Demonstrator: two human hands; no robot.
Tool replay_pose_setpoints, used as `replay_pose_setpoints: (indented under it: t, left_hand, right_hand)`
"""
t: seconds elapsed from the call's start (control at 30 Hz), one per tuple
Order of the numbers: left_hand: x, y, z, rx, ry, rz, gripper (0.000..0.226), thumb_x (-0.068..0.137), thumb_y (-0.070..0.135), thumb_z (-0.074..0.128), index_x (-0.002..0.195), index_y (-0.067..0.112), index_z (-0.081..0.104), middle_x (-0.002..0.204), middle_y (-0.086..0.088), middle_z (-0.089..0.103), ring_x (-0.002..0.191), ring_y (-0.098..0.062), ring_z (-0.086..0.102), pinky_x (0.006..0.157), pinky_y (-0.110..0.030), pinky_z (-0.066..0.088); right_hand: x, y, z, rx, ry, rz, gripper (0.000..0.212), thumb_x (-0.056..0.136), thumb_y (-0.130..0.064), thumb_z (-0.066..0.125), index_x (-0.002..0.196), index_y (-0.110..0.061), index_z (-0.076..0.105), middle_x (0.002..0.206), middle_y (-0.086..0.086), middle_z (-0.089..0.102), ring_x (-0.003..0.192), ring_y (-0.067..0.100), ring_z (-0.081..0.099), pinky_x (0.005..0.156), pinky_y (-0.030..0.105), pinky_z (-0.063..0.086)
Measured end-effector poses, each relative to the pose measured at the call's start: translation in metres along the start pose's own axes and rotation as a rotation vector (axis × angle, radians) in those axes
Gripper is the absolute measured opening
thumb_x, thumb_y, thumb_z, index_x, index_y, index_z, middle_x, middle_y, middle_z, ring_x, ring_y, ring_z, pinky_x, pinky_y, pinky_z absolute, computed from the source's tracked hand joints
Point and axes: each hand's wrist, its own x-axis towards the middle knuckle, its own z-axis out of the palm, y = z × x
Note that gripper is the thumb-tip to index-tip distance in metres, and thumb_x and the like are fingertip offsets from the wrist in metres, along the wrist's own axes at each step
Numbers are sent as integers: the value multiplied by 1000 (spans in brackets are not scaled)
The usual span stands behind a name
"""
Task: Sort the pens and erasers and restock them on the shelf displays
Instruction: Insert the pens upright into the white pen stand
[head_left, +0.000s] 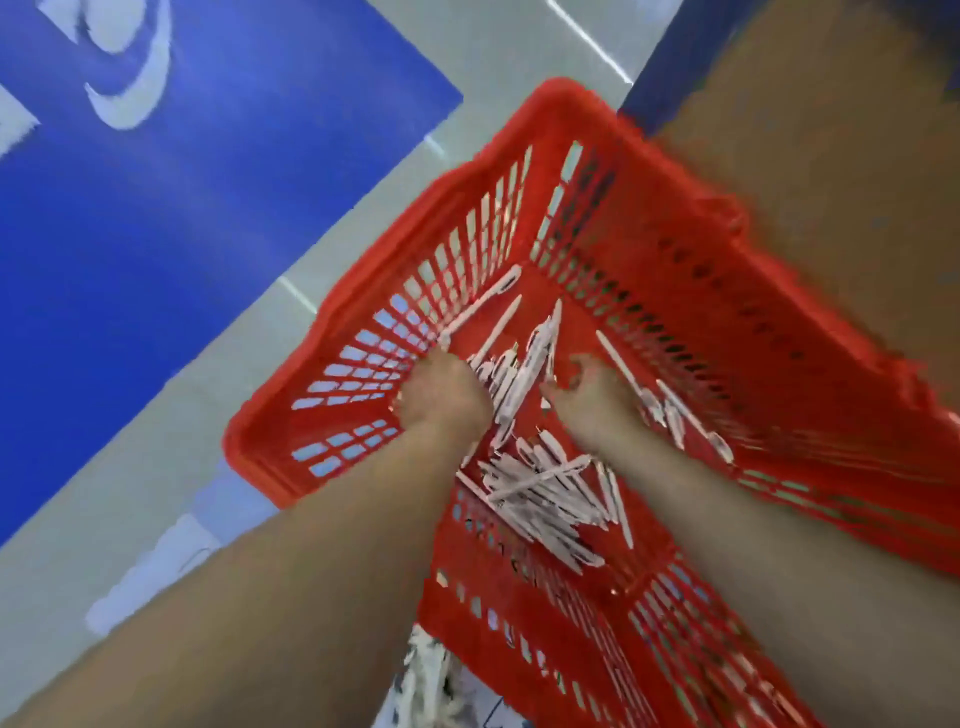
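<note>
In the basket (675, 218), my left hand (447, 397) curls round pens (511, 374) mid-barrel, probably light and slippery; my right hand (589, 402) I cannot tell.

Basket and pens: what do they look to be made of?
Basket: moulded plastic by the look; uniform red, slightly glossy, with slotted walls and a thick rounded rim. Pens: probably plastic too; slim white barrels, some with dark tips. Blur hides their finish.

You had a basket (649, 197) of red moulded plastic: smooth, slight sheen, slotted walls. The pens (540, 493) in it were white plastic, smooth-barrelled. The floor (493, 47) was glossy grey tile, streaked with reflections; its blue panel (182, 234) looked smooth.
</note>
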Motion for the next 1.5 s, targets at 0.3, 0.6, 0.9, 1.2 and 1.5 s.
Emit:
replay_pose_setpoints:
  t: [0.3,0.6,0.9,1.2,1.5]
  left_hand:
    - [14,4,45,2,89,71,29,88,3,44,117,2,48,119,-18,55,107,-35,58,87,-40,47]
    - [-6,24,-3,-578,-160,4,17,92,11,49,104,2,57,103,-16,63,90,-29,62,81,-36,52]
    - [-170,38,-118,-1335,-304,147,8,95,7,49,91,5,56,70,-1,67,56,-17,59,49,-26,45]
    - [-359,60,-289,-1404,-287,250,13,80,12,66,90,6,63,74,-7,63,60,-14,60,54,-23,51]
    - [-536,98,-434,-1328,-103,507,11,83,0,61,89,10,65,72,-4,70,65,-12,65,60,-21,54]
  right_hand:
    - [36,-17,36,-35,132,-3,50,78,-24,71,115,-5,43,121,20,58,110,38,56,83,39,45]
    - [-8,5,7,648,-85,128,22,96,-22,45,92,-8,61,65,7,52,52,20,52,46,25,41]
    - [-175,-33,-123,1141,-513,30,22,96,-28,47,103,-20,66,82,11,67,60,22,57,44,20,44]
    - [-353,-94,-299,851,-410,-201,22,99,-20,44,89,-3,54,55,1,60,38,10,40,35,16,26]
    - [-516,-116,-437,867,-206,-367,11,97,-10,48,86,-10,48,59,8,53,38,14,34,35,15,25]
